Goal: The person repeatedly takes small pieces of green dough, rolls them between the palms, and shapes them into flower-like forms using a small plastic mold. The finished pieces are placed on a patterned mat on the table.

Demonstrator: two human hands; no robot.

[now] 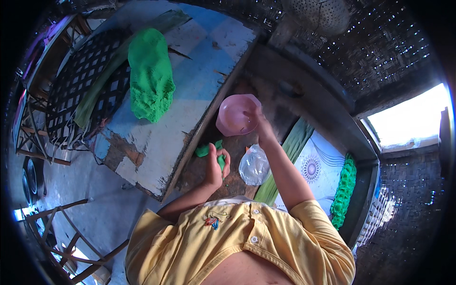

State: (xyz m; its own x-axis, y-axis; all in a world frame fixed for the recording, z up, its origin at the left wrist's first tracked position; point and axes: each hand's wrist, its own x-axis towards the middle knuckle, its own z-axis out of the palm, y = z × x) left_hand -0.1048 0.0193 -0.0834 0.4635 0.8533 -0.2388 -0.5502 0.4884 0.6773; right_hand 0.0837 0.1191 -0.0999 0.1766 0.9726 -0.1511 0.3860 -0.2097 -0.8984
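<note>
My left hand is curled around a small piece of green dough, part of which shows beyond the fingers. A shallow pink bowl stands a little ahead of it on the dark wooden surface. Over the bowl's right rim reaches my right hand, its fingers drawn together inside; what they grip there, if anything, is too small to make out. On the raised blue-and-white board to the left lies a large lump of green dough. A clear plastic bag sits beside my right forearm.
Green leaf strips lie right of the bag, beside a white patterned sheet. Along its far side runs a row of green rounded pieces. A dark woven basket stands at the left. The board's worn edge rises beside my left hand.
</note>
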